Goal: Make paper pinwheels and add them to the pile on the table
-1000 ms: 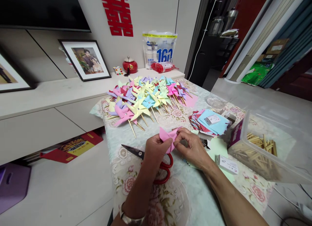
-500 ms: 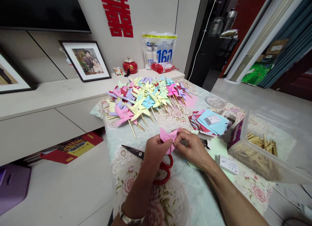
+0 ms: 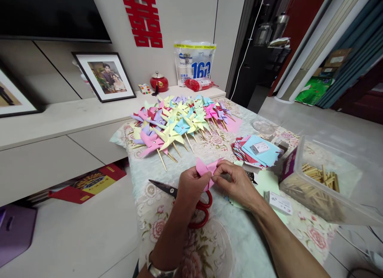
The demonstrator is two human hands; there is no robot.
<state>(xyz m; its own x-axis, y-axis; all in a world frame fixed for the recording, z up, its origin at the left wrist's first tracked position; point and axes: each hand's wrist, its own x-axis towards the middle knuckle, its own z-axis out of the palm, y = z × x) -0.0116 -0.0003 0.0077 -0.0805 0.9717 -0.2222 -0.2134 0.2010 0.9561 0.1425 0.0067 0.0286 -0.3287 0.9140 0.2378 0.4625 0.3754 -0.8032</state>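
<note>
A pink paper pinwheel (image 3: 203,168), its corners folded toward the middle, is held between both hands above the table. My left hand (image 3: 193,186) grips it from the left, thumb near its centre. My right hand (image 3: 231,179) pinches at the same centre from the right; whether a pin sits between those fingertips is too small to tell. Beneath my left forearm lie scissors (image 3: 203,209) with red handles, partly hidden, blades pointing left. Many finished pinwheels (image 3: 170,134) on wooden sticks lie heaped at the far side of the table.
Cut paper sheets (image 3: 266,156) are stacked at the right with a small box (image 3: 259,147) on top. Another small box (image 3: 278,202) rests on pale green paper (image 3: 265,182). A clear plastic bin (image 3: 311,204) of wooden sticks stands at the table's right edge.
Both hands keep nearly the same place and hold on the pink pinwheel. The view has shifted very slightly; nothing else has visibly moved.
</note>
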